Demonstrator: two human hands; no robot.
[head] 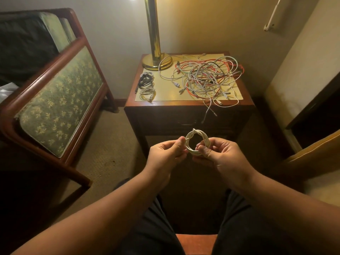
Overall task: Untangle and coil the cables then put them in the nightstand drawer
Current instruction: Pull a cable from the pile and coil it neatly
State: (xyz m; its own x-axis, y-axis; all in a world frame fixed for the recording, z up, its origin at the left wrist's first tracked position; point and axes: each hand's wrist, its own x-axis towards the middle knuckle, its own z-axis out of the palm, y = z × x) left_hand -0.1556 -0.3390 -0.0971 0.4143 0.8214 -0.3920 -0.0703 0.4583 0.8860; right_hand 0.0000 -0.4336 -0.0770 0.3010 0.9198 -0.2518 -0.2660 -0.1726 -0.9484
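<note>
Gripping lower centre frame: white coiled cable point(196, 141) is pinched between left hand point(165, 153) and right hand point(219, 153); tangled cables point(206, 78) are left on nightstand point(184, 111) above.

Dim, warm light from the lamp point(153, 34) above; dark lower corners, wide-angle bending at edges.

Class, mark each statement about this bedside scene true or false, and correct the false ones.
1. The left hand and the right hand both hold a white coiled cable. True.
2. The tangled pile lies on the carpet. False: it lies on top of the nightstand.
3. A black coil and a small white coil lie on the nightstand near the lamp base. True.
4. The tangled pile holds only white cables. False: red and black ones run through it too.
</note>
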